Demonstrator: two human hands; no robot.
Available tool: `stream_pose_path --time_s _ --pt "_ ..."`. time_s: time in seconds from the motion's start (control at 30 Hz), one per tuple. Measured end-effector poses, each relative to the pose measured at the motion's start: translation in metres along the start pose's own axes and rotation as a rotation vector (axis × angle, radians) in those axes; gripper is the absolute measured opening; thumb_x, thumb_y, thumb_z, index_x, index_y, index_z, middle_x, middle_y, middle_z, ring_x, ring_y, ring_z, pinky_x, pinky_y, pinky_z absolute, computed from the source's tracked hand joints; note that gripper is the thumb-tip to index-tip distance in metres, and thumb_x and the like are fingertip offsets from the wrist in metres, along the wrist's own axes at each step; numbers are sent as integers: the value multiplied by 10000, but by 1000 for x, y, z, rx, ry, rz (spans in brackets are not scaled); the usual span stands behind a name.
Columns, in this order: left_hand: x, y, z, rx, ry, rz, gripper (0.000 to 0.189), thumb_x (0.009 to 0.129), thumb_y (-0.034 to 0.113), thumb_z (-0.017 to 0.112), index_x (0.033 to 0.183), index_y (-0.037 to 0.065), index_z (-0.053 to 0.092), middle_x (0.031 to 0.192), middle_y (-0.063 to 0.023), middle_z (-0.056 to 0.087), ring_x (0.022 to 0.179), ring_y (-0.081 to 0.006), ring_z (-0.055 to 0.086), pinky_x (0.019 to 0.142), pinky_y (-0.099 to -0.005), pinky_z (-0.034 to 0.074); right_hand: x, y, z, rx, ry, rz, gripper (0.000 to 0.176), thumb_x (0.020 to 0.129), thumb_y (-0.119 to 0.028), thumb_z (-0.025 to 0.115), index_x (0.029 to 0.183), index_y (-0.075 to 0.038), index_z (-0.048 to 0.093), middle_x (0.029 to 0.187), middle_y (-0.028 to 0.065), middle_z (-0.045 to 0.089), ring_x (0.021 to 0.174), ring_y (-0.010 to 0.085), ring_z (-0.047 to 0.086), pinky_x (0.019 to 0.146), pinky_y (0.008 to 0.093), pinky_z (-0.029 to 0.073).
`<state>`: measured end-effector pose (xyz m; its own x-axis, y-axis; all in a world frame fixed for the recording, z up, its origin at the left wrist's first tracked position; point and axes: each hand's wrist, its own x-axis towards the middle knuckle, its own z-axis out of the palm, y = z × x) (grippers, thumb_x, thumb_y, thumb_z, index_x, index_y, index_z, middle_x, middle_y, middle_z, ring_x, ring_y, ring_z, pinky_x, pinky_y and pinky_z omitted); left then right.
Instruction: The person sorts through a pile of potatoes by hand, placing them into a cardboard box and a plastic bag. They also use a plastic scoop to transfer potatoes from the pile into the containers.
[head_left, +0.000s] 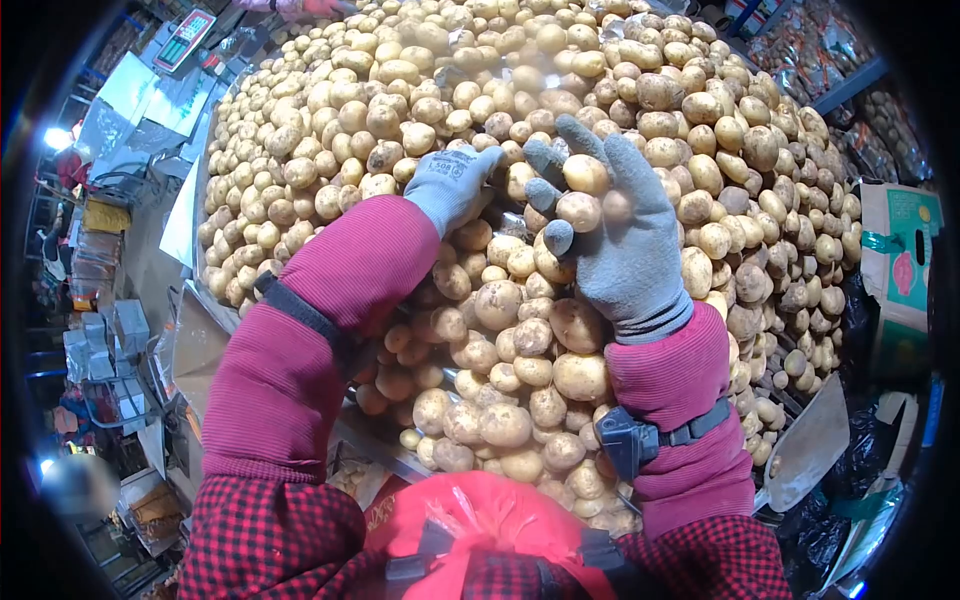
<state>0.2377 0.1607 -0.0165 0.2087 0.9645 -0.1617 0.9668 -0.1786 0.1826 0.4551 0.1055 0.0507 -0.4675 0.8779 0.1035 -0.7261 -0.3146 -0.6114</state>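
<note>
Right hand [622,240]: grey glove, fingers curled around a few held potatoes [580,195], raised just above the heap.
Left hand [452,183]: grey glove, palm down on the heap, fingertips buried among potatoes; grip cannot be told.
Potato pile [400,110]: huge loose heap, fills most of the view, spills down between both forearms.
Red bag [470,520]: low centre, between the red sleeves, just under the heap's near edge; contents not visible.
Cardboard box [900,250]: far right, beside the heap, inside hidden.
Scoop [810,450]: lower right, blade lying bare near the heap's edge.
Scale [185,40]: top left, beyond the heap.
</note>
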Motion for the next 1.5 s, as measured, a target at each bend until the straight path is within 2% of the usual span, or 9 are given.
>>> stream_pose_path --time_s 0.2,0.27,0.4,0.53,0.73,0.93,1.37,1.43,1.5 --pt "1 3 -2 -33 8 -58 315 881 237 681 1183 148 690 1167 -203 708 1133 -387 675 963 -497 534 3 -1 -12 155 -68 109 429 1056 -54 533 1479 -13 482 1411 234 604 1154 284 701 855 312 642" --pt "1 -6 9 -99 166 -27 330 890 235 745 1210 163 704 1106 -140 734 1018 -309 723 887 -433 566 2 22 -17 -499 -117 -393 540 970 72 616 1484 3 462 1428 204 601 1232 305 667 947 345 619" --pt "5 -11 -14 -919 163 -198 308 913 130 809 1206 87 726 952 47 720 842 -63 637 739 -263 556 4 10 -29 -1042 -96 -401 682 902 57 704 1503 19 382 1340 177 664 1148 234 703 960 305 582" --pt "-24 8 -84 -1358 314 342 321 940 -82 629 1246 13 644 1022 -27 705 870 -81 643 772 -206 532 -2 2 -3 -1355 -52 -430 583 876 36 689 1413 57 463 1326 159 686 1149 189 684 970 275 545" --pt "-72 71 -143 -980 21 396 246 962 36 667 1208 53 666 915 -75 720 782 -158 683 713 -309 571 -8 4 -1 -1361 3 -493 579 867 30 689 1401 58 466 1305 159 694 1132 195 690 968 286 545" --pt "-61 59 -123 -284 522 760 175 915 165 709 1077 99 719 866 -89 668 855 -288 687 735 -390 556 -5 1 -15 -1613 50 -628 653 842 -8 739 1412 51 427 1225 154 716 1090 224 705 987 315 539" --pt "-112 28 -62 -288 446 686 342 852 110 784 1185 76 715 1137 -104 741 1035 -288 719 882 -392 569 -2 2 -26 -1307 36 -585 593 941 -50 704 1459 33 428 1385 154 607 1205 199 629 885 263 546" --pt "-128 25 -20 -296 114 597 349 870 152 759 1213 120 702 1076 -90 725 954 -313 692 850 -436 546 -2 -6 -7 177 39 37 510 1002 14 578 1486 -2 418 1458 162 562 1230 220 622 810 234 528" --pt "-133 27 -6 -195 196 634 438 836 169 757 1263 133 667 1136 -110 698 979 -331 669 859 -455 526 -2 -2 -10 129 24 12 497 1015 4 560 1491 -11 419 1465 161 557 1232 225 621 804 233 525"
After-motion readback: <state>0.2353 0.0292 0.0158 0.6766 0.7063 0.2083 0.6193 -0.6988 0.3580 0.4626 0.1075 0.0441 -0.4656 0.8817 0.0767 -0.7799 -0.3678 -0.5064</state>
